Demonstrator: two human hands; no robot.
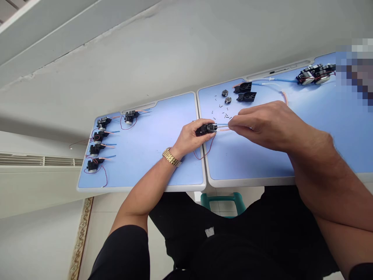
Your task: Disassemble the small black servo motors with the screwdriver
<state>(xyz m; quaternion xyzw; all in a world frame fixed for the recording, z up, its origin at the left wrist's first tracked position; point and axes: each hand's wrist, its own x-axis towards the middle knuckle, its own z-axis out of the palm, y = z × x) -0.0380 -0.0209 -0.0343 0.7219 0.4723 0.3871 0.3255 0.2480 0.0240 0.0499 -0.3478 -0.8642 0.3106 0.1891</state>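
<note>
My left hand [189,136] is closed around a small black housing [202,130] with a round metal part at its end, over the seam between two blue tables. Blue and pinkish wires run rightward from the housing, and a thin dark red wire [210,149] hangs below it. In my right hand [259,123], thumb and fingers are pinched on a slim metal tool [223,126] whose tip reaches the housing. My fingers cover its handle, so its exact kind is hidden. Tiny screws [226,115] lie scattered just beyond my right fingertips.
Several black motor units [97,148] with wires line the left table's far left. Two round metal parts [228,100] and two black shells [246,97] lie at the right table's back. More units [316,74] sit farther right, near a blurred-out area. A green stool [240,204] stands below.
</note>
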